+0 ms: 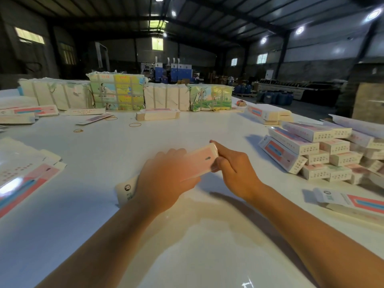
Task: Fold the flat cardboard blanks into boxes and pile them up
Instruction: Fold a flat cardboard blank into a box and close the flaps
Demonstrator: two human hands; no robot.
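The white table (187, 235) is left bare along its near edge; folded boxes (324, 150) are piled at the right. A pink box (199, 161) is gripped mid-table by the left hand (164, 179), its far end pinched by the right hand (234, 169). Its near end is hidden and blurred.

dim warehouse hall, dark pitched roof (207, 9) with round lamps (299, 30), small bright windows (157, 43)
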